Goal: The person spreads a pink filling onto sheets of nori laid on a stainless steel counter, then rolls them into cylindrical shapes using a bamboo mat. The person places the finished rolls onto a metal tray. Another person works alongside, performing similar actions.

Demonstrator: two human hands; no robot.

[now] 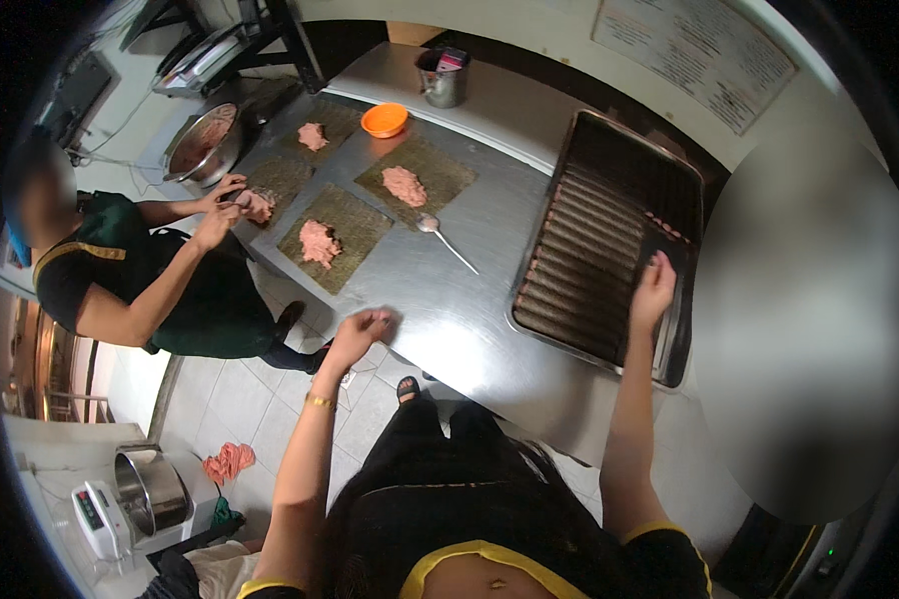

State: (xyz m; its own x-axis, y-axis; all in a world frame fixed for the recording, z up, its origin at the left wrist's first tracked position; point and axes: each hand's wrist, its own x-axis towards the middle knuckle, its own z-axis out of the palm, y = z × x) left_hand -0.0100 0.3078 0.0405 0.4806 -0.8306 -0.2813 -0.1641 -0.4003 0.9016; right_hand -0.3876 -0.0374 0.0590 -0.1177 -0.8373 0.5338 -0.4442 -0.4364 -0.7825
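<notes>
A large dark metal tray [522, 290] lies on the right part of the steel table, with a row of dark seaweed rolls [584, 265] in it. Over the tray's right side is my right hand [653, 288], its fingertips drawn together beside the rolls' end; anything between them is hidden. My left hand [358, 337] hovers at the table's front edge with curled fingers, the tips smeared by motion. Farther left, seaweed sheets [375, 225] bear lumps of pink minced filling [319, 244]. A metal spoon [452, 245] lies between the sheets and the tray.
At the left, a co-worker's hands [220, 212] work over another sheet with pink filling. A steel bowl [232, 140], an orange bowl [385, 121] and a metal pitcher [440, 85] stand toward the back. A mixer bowl [152, 489] stands at lower left.
</notes>
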